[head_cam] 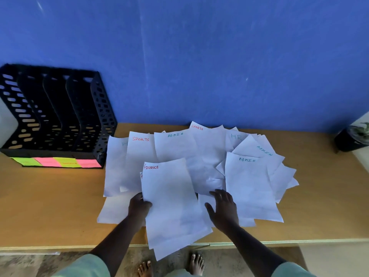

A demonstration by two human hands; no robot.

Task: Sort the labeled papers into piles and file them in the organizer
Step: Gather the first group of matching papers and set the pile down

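Leftmost, a black slotted organizer (pixel 58 114) stands on the wooden desk (pixel 50 200) against the blue wall (pixel 199 56), its front bearing four sticky notes (pixel 57 162) in green, pink, yellow and pink. Just beside it to the right, white sheets fan across the desk, overlapping: a SPORTS sheet (pixel 139 156), an ADMIN sheet (pixel 175 144), an HR sheet (pixel 236 136) and more ADMIN sheets (pixel 249 186) further right. The left hand (pixel 139 204) grips a small stack topped by a FINANCE sheet (pixel 169 196), whose lower corner overhangs the desk's near edge. The right hand (pixel 223 208) rests flat, fingers spread, on the loose papers just right of that stack. Bare wood lies open in front of the organizer and right of the spread. A dark pot (pixel 351 138) sits far right. Below, bare feet (pixel 171 265) stand on carpet (pixel 30 262).
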